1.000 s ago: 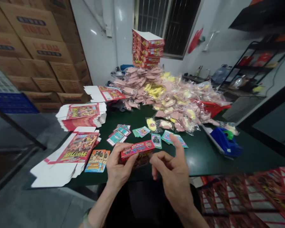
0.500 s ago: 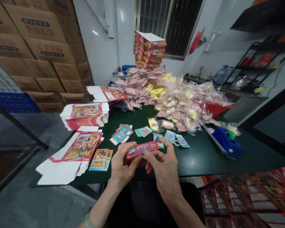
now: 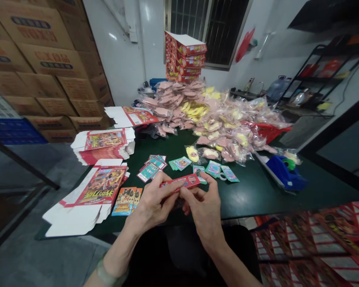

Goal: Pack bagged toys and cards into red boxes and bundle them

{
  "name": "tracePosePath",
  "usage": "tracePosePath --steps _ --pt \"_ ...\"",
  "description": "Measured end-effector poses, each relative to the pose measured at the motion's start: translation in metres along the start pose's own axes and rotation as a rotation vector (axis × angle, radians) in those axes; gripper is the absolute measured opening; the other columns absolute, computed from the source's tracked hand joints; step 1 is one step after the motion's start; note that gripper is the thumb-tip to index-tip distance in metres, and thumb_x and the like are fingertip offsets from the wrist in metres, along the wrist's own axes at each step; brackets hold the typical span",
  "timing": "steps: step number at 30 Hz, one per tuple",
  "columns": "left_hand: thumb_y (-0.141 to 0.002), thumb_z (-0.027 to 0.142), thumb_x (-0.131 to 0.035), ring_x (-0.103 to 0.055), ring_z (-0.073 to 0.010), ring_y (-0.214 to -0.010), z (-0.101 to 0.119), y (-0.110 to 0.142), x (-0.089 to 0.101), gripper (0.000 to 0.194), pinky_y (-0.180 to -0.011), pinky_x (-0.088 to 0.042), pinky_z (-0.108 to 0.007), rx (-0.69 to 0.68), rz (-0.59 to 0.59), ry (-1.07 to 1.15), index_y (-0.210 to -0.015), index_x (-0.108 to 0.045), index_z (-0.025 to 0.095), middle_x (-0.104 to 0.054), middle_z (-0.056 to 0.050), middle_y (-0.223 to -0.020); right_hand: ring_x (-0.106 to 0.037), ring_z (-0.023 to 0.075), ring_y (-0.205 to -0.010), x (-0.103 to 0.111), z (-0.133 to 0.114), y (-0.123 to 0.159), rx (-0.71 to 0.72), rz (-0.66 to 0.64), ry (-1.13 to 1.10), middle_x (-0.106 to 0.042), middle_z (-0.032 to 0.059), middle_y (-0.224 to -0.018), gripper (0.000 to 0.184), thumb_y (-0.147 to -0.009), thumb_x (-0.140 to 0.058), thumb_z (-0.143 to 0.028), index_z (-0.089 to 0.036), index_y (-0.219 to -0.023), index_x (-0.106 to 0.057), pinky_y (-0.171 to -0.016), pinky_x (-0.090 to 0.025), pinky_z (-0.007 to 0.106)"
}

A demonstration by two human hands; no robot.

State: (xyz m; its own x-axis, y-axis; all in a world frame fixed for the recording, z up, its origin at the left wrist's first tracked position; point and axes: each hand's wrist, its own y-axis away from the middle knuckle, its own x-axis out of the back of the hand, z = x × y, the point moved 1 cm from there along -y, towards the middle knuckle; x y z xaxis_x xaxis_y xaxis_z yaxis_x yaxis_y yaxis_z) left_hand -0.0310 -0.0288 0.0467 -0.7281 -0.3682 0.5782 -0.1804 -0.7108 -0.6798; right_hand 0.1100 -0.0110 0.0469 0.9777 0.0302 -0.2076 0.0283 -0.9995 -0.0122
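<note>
**Storeroom with a barred window**

Cardboard cartons [image 3: 44, 67] stand stacked high on the left, above blue crates [image 3: 14, 129]. A barred window [image 3: 209, 32] is set in the far white wall [image 3: 119, 59]. A black metal shelf [image 3: 326, 79] stands right, above a grey floor [image 3: 71, 255].

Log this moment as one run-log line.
left hand: holds red box | right hand: holds red box | nearby: cards, flat cartons | surface: green table

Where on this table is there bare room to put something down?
Bare green table lies right of the right hand on the small red box, between the teal cards and blue tape dispenser. Pink plastic packets crowd the far side; flat printed cartons crowd the left.
</note>
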Motion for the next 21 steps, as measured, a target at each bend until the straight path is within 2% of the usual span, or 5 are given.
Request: tracePosePath --steps 8,12,15,18,21 --pt "-0.076 0.02 -0.065 -0.054 -0.0114 -0.065 0.0 -0.008 -0.017 0.017 -0.054 -0.046 -0.023 0.064 0.284 0.042 -0.093 -0.069 0.019 -0.054 -0.002 -0.076 -0.037 0.0058 -0.03 0.01 0.069 -0.001 -0.183 -0.117 0.058 -0.044 -0.0143 -0.046 0.056 -0.068 -0.071 -0.041 -0.021 -0.107 -0.036 -0.029 -0.03 0.015" --pt "-0.08 0.016 -0.06 -0.057 -0.0125 -0.073 0.001 -0.006 -0.009 0.023 -0.061 -0.049 -0.024 0.094 0.199 0.058 -0.1 -0.067 0.023 -0.056 -0.003 -0.083 -0.042 0.0073 -0.035 0.027 0.077 -0.002 -0.168 -0.244 0.188 -0.047 -0.0119 -0.051 0.053 -0.072 -0.066 -0.038 -0.021 -0.114 -0.038 -0.032 -0.033 0.017" --pt "-0.08 0.015 -0.059 -0.059 -0.0154 -0.083 -0.005 0.005 0.007 0.029 -0.071 -0.05 -0.028 0.156 0.102 0.127 -0.106 -0.066 0.024 -0.059 -0.005 -0.091 -0.049 0.0094 -0.045 0.042 0.078 -0.001 -0.062 -0.202 0.301 -0.053 -0.0071 -0.063 0.056 -0.077 -0.061 -0.039 -0.019 -0.123 -0.036 -0.041 -0.04 0.02" --pt "-0.076 0.022 -0.066 -0.059 -0.0186 -0.094 -0.013 0.024 0.014 0.021 -0.077 -0.051 -0.029 0.335 0.371 0.342 -0.097 -0.069 0.024 -0.061 -0.006 -0.099 -0.056 0.0121 -0.061 0.053 0.072 0.003 0.009 -0.095 0.356 -0.057 0.0006 -0.085 0.069 -0.078 -0.062 -0.041 -0.018 -0.133 -0.027 -0.056 -0.048 0.025" --pt "-0.07 0.031 -0.072 -0.062 -0.0188 -0.094 -0.015 0.042 -0.001 0.028 -0.078 -0.054 -0.03 0.582 0.696 0.696 -0.097 -0.066 0.027 -0.063 -0.004 -0.106 -0.059 0.0181 -0.091 0.056 0.052 0.005 0.059 -0.125 0.253 -0.057 0.0083 -0.108 0.062 -0.082 -0.057 -0.04 -0.018 -0.133 -0.028 -0.08 -0.049 0.031"
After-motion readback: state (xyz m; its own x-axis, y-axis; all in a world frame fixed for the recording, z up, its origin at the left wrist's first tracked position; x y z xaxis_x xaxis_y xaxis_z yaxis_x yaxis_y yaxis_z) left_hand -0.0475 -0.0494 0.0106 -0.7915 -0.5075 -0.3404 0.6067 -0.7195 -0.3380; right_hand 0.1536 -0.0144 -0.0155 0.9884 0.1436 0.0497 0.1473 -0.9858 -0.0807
